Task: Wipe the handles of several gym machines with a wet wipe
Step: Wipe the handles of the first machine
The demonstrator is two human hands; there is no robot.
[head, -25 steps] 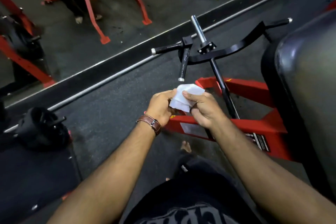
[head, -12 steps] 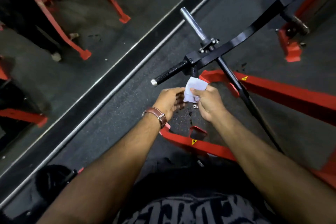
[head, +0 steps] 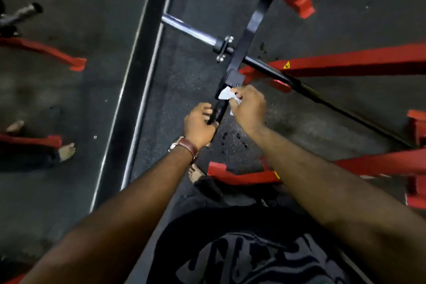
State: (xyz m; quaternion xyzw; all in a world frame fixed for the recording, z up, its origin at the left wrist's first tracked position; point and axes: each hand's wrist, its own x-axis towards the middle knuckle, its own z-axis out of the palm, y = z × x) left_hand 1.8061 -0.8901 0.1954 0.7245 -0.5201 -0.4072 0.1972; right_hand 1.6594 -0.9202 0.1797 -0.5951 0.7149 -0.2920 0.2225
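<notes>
White wipe (head: 225, 94) apparently in right hand (head: 247, 108)

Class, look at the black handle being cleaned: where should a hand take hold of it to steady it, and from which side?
Grip the free near end of the black handle, coming from its left, as the left hand does. The handle is a straight bar whose far end joins the black bracket, and the right hand holds the wet wipe against that upper stretch, so the lower end seems the unobstructed part.
</notes>
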